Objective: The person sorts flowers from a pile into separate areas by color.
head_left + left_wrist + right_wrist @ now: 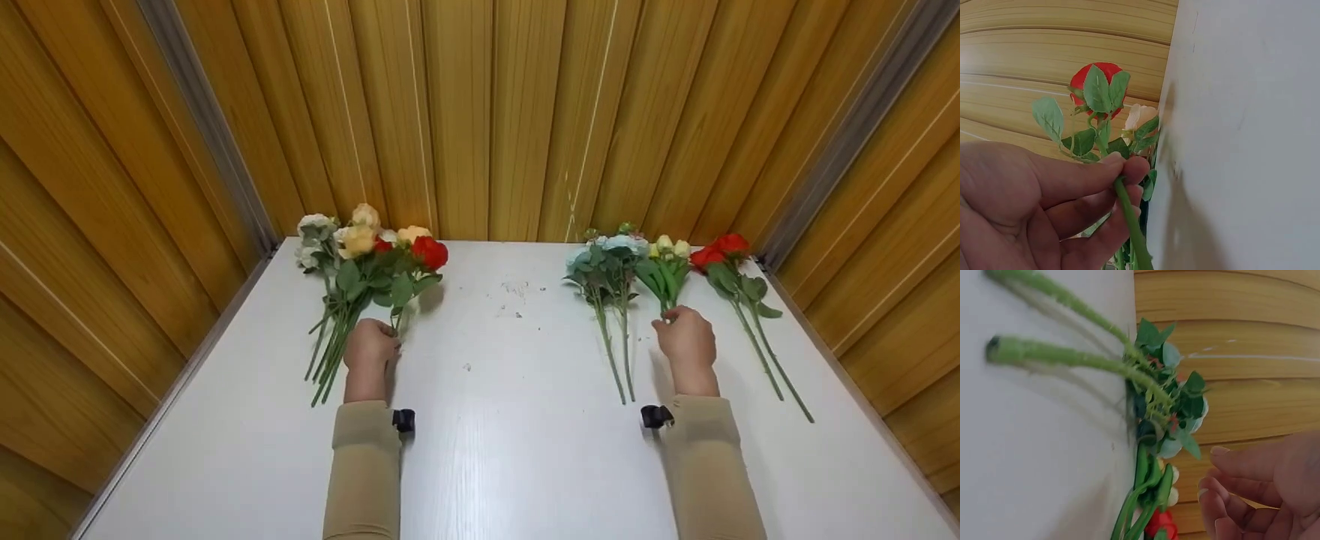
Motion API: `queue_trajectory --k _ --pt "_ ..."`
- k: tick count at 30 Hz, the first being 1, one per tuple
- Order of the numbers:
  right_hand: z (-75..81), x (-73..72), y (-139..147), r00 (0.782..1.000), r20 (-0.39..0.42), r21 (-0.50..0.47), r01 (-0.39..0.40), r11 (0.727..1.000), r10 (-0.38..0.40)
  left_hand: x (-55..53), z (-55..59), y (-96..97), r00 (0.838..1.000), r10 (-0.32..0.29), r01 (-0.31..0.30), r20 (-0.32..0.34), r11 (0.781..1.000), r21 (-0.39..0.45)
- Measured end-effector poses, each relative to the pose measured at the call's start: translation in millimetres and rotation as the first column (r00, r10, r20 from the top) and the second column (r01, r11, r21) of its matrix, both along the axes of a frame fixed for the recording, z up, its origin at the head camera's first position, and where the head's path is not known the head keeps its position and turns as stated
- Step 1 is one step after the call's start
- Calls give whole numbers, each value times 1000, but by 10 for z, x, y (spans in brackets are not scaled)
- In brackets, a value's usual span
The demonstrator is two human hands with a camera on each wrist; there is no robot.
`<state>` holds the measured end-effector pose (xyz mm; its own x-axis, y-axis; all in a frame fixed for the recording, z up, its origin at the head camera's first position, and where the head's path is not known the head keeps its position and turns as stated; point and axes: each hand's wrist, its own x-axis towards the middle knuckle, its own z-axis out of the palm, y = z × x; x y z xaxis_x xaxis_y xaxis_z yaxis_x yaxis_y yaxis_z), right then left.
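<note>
My left hand (370, 345) pinches the green stem of a red rose (430, 253) between thumb and fingers. In the left wrist view the red bloom (1100, 84) rises above the fingertips, with leaves around it. Beside this rose lies a bunch of white, peach and red flowers (358, 241) with their stems toward me. On the other side, my right hand (688, 343) hovers at the lower stems of the pale yellow tulips (667, 274). The right wrist view shows its fingers loosely bent, a gap between thumb and fingers, apart from the tulips (1151, 478).
Light blue flowers (609, 255) with two long stems lie left of the tulips. Two red roses (720, 251) lie to their right, stems slanting toward the right edge. The white table (495, 420) ends at wood-patterned panels (517, 120) at the back and sides.
</note>
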<state>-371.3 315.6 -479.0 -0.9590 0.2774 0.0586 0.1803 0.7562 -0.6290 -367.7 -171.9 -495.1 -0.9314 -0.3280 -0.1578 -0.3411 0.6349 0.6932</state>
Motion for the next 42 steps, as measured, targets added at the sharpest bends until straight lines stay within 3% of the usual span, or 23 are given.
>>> queue_trajectory --k 1,3,6,10,15,19,23,26,29,32,36,38,40,42 --pt "36 9 -55 1000 -15 -4 -12 1000 12 46 32 33 1000 -1 1 -27 1000 6" --pt "98 33 -172 998 -49 -13 -44 999 43 32 39 75 998 6 -3 -58 999 44" --pt "153 68 -361 990 -98 -25 -108 994 105 16 66 138 996 -10 25 -92 986 168" --pt "170 107 -644 976 -108 -78 -199 977 190 4 121 273 989 -34 85 -145 929 361" --pt "95 150 -1018 954 -76 -203 -298 933 289 9 207 521 975 -63 160 -212 862 480" --pt "-10 198 -1297 916 -60 -286 -396 873 396 25 263 745 966 -115 224 -232 824 521" --pt "-123 267 -1530 860 -60 -344 -495 798 507 59 276 960 949 -195 304 -249 779 549" --pt "-183 330 -1664 815 -73 -411 -549 728 574 95 269 1104 933 -238 355 -271 744 566" --pt "-231 378 -1758 789 -102 -495 -568 657 605 130 251 1221 925 -247 375 -288 714 591" --pt "-271 404 -1814 786 -141 -557 -565 609 601 157 222 1309 919 -245 388 -308 694 607" --pt "-294 401 -1830 805 -178 -595 -546 590 566 175 197 1364 906 -248 415 -344 682 602" --pt "-282 386 -1804 812 -194 -605 -541 585 550 172 206 1357 895 -269 438 -357 687 580" --pt "-256 362 -1744 818 -202 -610 -536 584 539 165 222 1315 887 -299 453 -352 717 531" --pt "-222 330 -1639 829 -203 -603 -525 601 522 146 234 1211 893 -319 441 -318 766 468"
